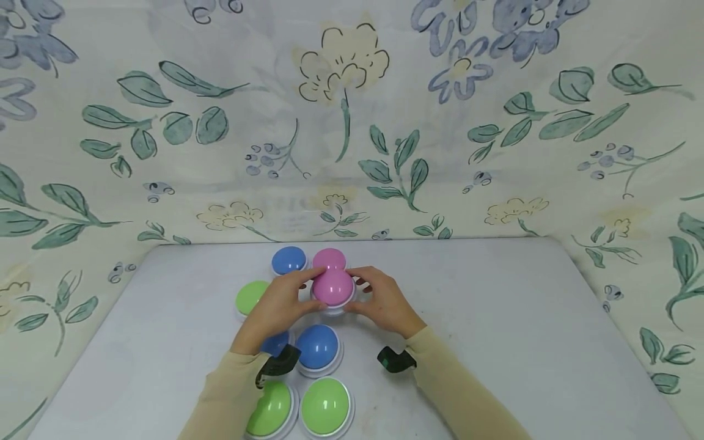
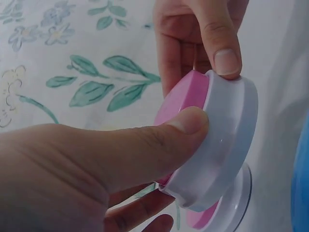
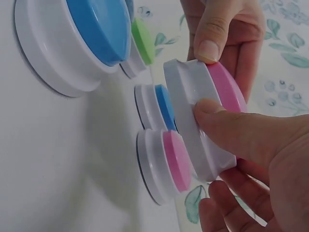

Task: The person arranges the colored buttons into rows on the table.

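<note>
Both hands hold a pink dome push button point(image 1: 333, 288) with a white round base, raised off the table. My left hand point(image 1: 279, 304) grips its left side, and in the left wrist view the thumb point(image 2: 164, 133) presses on the pink dome and white rim. On the opposite side my right hand point(image 1: 387, 300) grips it, its thumb point(image 3: 227, 121) against the white base in the right wrist view. A second pink button point(image 1: 329, 258) stands on the table just behind. Left of that one is a blue button point(image 1: 288, 260); a green button point(image 1: 251, 297) is partly hidden by my left hand.
Nearer on the white table point(image 1: 495, 342) stand a blue button point(image 1: 318, 346), another blue button point(image 1: 276, 343) partly covered by my left arm, and two green buttons, one in the middle point(image 1: 326, 406) and one beside my left sleeve point(image 1: 272, 408). A floral cloth point(image 1: 352, 183) hangs behind.
</note>
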The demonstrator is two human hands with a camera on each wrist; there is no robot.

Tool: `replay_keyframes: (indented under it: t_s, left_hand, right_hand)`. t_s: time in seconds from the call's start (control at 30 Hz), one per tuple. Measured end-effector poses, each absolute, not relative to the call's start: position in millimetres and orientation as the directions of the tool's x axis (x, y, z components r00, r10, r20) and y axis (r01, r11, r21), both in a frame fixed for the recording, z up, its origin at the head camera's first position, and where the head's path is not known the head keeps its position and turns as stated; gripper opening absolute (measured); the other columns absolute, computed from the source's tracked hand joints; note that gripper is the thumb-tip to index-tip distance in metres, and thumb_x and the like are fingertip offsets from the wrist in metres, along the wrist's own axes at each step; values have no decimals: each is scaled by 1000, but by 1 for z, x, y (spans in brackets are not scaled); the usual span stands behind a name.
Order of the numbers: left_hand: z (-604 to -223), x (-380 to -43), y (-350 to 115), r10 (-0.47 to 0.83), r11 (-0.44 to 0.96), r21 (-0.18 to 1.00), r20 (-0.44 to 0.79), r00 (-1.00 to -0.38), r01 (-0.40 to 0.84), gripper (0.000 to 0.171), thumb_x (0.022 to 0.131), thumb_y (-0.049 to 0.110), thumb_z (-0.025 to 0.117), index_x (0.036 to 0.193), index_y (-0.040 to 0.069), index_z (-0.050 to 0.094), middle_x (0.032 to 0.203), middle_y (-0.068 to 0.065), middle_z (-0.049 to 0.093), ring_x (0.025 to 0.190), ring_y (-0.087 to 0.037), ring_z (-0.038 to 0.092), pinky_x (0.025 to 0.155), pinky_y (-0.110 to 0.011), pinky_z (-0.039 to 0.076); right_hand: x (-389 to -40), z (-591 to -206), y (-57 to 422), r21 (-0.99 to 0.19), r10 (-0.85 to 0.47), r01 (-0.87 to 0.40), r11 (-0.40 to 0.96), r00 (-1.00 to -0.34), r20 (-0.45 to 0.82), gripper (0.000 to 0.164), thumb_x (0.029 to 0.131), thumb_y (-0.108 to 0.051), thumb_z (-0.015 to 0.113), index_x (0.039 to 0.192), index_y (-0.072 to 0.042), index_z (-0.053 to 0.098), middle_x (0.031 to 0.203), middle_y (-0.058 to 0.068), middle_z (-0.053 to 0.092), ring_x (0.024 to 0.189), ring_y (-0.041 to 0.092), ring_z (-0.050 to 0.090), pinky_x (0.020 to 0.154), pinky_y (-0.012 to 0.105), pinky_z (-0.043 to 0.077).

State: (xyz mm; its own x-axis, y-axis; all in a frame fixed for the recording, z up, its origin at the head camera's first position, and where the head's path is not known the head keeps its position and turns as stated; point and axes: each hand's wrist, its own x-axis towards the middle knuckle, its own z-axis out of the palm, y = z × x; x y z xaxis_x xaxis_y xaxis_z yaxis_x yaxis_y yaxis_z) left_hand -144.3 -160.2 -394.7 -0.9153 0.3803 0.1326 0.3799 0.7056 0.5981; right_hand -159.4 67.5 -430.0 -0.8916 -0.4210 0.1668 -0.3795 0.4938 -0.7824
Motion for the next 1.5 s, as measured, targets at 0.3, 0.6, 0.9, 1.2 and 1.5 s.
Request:
replay_keyframes:
  t_s: [0.3,0.6,0.9,1.2,1.5]
  left_hand:
    - [-390,-146,-145,406,679,610,151,-901,408,67,83,9,82,143,0,54,137,-18,60,113,-36,64,97,-49,54]
    - [-389,-152,-124,432,668,614,142,-891,422,72,78,1,84,142,-4,52,136,-19,60,118,-33,63,101,-44,52]
    - [-385,-155,-106,436,680,609,113,-893,409,72,80,4,84,144,-2,50,137,-17,60,121,-33,61,102,-44,52]
    - [-388,-160,-82,429,681,612,113,-896,403,73,81,7,84,145,-3,50,137,-17,60,121,-30,60,103,-42,51]
    - [-392,-164,-57,473,654,610,133,-871,448,70,83,6,82,144,-5,49,139,-19,57,131,-34,52,110,-44,45]
  right_hand:
    - [-159,-430,81,-786,-399,-403,468,-890,219,61,83,-12,84,138,-9,59,135,8,60,115,23,59,95,39,55]
    - [-158,-430,95,-771,-378,-405,492,-897,229,61,84,-12,83,139,-8,58,135,9,59,116,24,58,97,39,55]
    - [-158,-428,114,-773,-366,-412,483,-897,248,62,84,-11,82,140,-7,57,136,10,59,116,25,59,96,40,55]
    - [-157,-431,138,-788,-337,-392,474,-908,249,62,85,-12,82,141,-5,55,137,12,58,117,27,58,98,44,54]
    - [-154,-434,163,-786,-309,-381,488,-917,253,63,85,-12,82,141,-5,55,138,12,58,117,29,58,97,47,54]
